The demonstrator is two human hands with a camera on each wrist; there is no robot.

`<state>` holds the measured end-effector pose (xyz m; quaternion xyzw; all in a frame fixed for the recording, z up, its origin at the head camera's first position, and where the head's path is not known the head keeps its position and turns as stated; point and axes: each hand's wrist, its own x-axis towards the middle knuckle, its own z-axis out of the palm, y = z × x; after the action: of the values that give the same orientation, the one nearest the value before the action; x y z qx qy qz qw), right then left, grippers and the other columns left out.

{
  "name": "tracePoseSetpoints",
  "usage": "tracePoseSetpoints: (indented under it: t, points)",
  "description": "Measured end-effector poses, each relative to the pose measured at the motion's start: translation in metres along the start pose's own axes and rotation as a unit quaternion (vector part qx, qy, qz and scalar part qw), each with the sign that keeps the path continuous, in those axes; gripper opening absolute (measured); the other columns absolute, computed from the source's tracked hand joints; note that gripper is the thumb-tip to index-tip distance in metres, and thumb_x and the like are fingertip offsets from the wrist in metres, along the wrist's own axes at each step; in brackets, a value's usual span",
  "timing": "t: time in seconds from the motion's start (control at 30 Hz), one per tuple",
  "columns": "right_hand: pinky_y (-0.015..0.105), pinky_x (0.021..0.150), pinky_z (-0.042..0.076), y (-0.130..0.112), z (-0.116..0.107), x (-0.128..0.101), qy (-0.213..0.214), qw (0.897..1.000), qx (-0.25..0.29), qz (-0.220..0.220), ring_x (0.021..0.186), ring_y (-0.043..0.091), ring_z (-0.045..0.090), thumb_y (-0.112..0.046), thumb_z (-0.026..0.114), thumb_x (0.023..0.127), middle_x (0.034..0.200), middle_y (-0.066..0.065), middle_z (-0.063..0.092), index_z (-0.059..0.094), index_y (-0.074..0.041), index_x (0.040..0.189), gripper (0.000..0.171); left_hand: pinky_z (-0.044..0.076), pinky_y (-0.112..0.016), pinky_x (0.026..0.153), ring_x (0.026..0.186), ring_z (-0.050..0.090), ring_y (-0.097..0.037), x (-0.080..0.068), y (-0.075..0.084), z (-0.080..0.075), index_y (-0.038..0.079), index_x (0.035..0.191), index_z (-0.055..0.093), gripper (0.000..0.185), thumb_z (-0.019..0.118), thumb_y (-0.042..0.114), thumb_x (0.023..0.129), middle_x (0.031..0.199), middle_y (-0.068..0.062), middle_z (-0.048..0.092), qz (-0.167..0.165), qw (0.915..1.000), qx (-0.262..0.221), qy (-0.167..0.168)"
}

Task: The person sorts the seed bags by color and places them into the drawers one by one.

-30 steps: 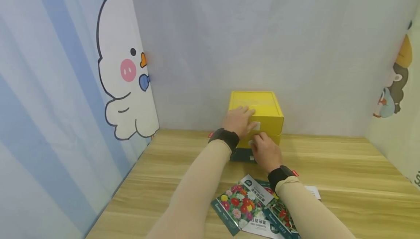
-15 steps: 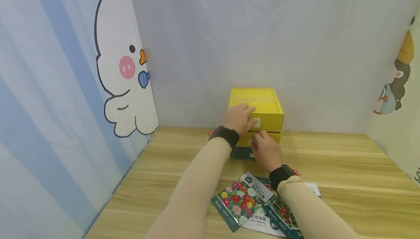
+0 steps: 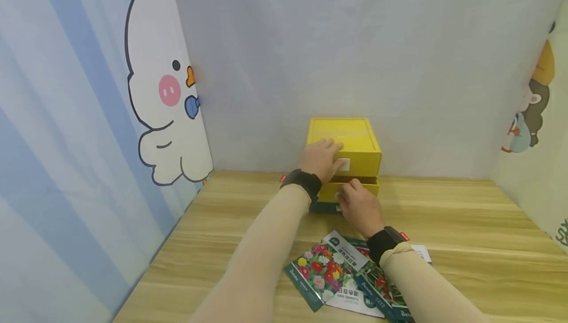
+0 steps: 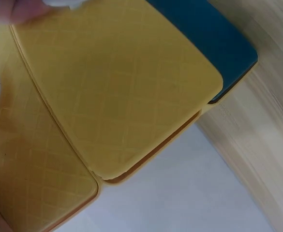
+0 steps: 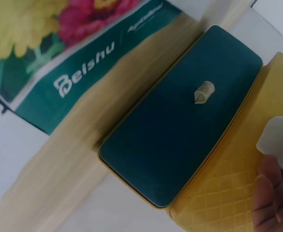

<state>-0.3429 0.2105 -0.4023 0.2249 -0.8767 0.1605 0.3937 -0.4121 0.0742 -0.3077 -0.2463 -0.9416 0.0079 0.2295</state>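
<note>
- The right hand (image 3: pixel 358 205) pinches the small white tab (image 5: pixel 275 141) on the middle yellow drawer (image 3: pixel 350 191) of the small yellow three-drawer box (image 3: pixel 343 158); the drawer sits just slightly out of the box front.
- The left hand (image 3: pixel 320 159) lies flat on the box's top front edge, fingers relaxed, bracing rather than gripping.
- Under that drawer sits the dark teal bottom drawer (image 5: pixel 180 130), closed, with its little beige knob (image 5: pixel 204 92).
- In front of the box, flower seed packets (image 3: pixel 326 271) lie fanned on the wooden table (image 3: pixel 466 234).
- The risk, as I see it: the tab is small, so the pinch could slip, or the light box could slide forward if the bracing hand eases.
- Against a second ago: both hands sit in the same places, and a darker gap shows above the middle drawer.
</note>
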Motion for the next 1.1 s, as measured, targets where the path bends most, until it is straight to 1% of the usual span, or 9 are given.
tracePoseSetpoints:
  t: [0.17, 0.27, 0.53, 0.73, 0.83, 0.93, 1.0, 1.1]
  points:
    - [0.030, 0.050, 0.047, -0.004, -0.004, -0.005, -0.009, 1.000, 0.005, 0.004, 0.057, 0.016, 0.050, -0.013, 0.077, 0.081, 0.078, 0.004, 0.051, 0.069, -0.005, 0.092, 0.016, 0.040, -0.036, 0.105, 0.130, 0.047, -0.019, 0.002, -0.002, 0.006, 0.028, 0.139, 0.051, 0.053, 0.049, 0.056, 0.094, 0.138, 0.003, 0.054, 0.006, 0.9999, 0.002, 0.013]
    - [0.028, 0.050, 0.046, -0.004, -0.005, -0.007, -0.012, 1.000, 0.013, 0.004, 0.057, 0.014, 0.048, -0.013, 0.077, 0.081, 0.078, 0.003, 0.051, 0.070, -0.005, 0.092, 0.015, 0.040, -0.036, 0.106, 0.130, 0.047, -0.018, 0.003, -0.002, 0.008, 0.029, 0.140, 0.051, 0.052, 0.049, 0.055, 0.095, 0.139, 0.002, 0.053, 0.008, 0.9999, 0.002, 0.012]
    - [0.025, 0.051, 0.047, -0.007, -0.011, -0.009, -0.022, 0.999, 0.027, 0.001, 0.058, 0.011, 0.048, -0.012, 0.078, 0.081, 0.077, 0.002, 0.049, 0.069, -0.003, 0.090, 0.015, 0.040, -0.037, 0.105, 0.131, 0.046, -0.019, 0.003, -0.003, 0.006, 0.029, 0.141, 0.049, 0.053, 0.049, 0.055, 0.095, 0.140, 0.002, 0.052, 0.009, 1.0000, 0.004, 0.000]
    - [0.025, 0.051, 0.048, -0.010, -0.017, -0.010, -0.034, 0.999, 0.033, -0.003, 0.059, 0.012, 0.052, -0.012, 0.080, 0.079, 0.079, 0.002, 0.051, 0.069, -0.005, 0.087, 0.015, 0.039, -0.037, 0.106, 0.131, 0.046, -0.021, 0.004, -0.005, 0.006, 0.027, 0.142, 0.049, 0.055, 0.051, 0.054, 0.094, 0.140, 0.000, 0.052, 0.018, 0.9998, 0.002, 0.002]
    - [0.026, 0.055, 0.051, -0.011, -0.021, -0.011, -0.050, 0.998, 0.027, 0.001, 0.062, 0.013, 0.055, -0.013, 0.080, 0.079, 0.080, 0.002, 0.052, 0.069, -0.006, 0.086, 0.016, 0.040, -0.037, 0.105, 0.129, 0.047, -0.021, 0.004, -0.005, 0.005, 0.025, 0.141, 0.050, 0.055, 0.055, 0.052, 0.093, 0.139, -0.001, 0.053, 0.020, 0.9998, -0.006, 0.005]
    - [0.027, 0.058, 0.053, -0.013, -0.025, -0.013, -0.065, 0.998, 0.019, 0.003, 0.064, 0.014, 0.056, -0.014, 0.081, 0.078, 0.080, 0.002, 0.053, 0.070, -0.006, 0.087, 0.016, 0.042, -0.036, 0.104, 0.128, 0.049, -0.019, 0.004, -0.004, 0.004, 0.024, 0.140, 0.051, 0.055, 0.056, 0.051, 0.093, 0.138, 0.000, 0.054, 0.019, 0.9997, -0.011, 0.001]
    - [0.026, 0.058, 0.053, -0.015, -0.027, -0.014, -0.069, 0.998, 0.014, 0.001, 0.063, 0.013, 0.056, -0.015, 0.081, 0.078, 0.079, 0.001, 0.054, 0.070, -0.006, 0.086, 0.016, 0.042, -0.036, 0.104, 0.128, 0.049, -0.018, 0.003, -0.003, 0.003, 0.024, 0.141, 0.050, 0.055, 0.056, 0.050, 0.093, 0.139, 0.000, 0.053, 0.019, 0.9997, -0.011, -0.005]
    - [0.025, 0.056, 0.051, -0.016, -0.029, -0.015, -0.065, 0.998, 0.005, -0.013, 0.061, 0.013, 0.055, -0.015, 0.082, 0.077, 0.078, 0.001, 0.054, 0.069, -0.007, 0.085, 0.017, 0.042, -0.035, 0.104, 0.128, 0.048, -0.018, 0.002, -0.003, -0.001, 0.024, 0.142, 0.049, 0.055, 0.055, 0.050, 0.094, 0.140, 0.000, 0.052, 0.021, 0.9997, -0.007, -0.014]
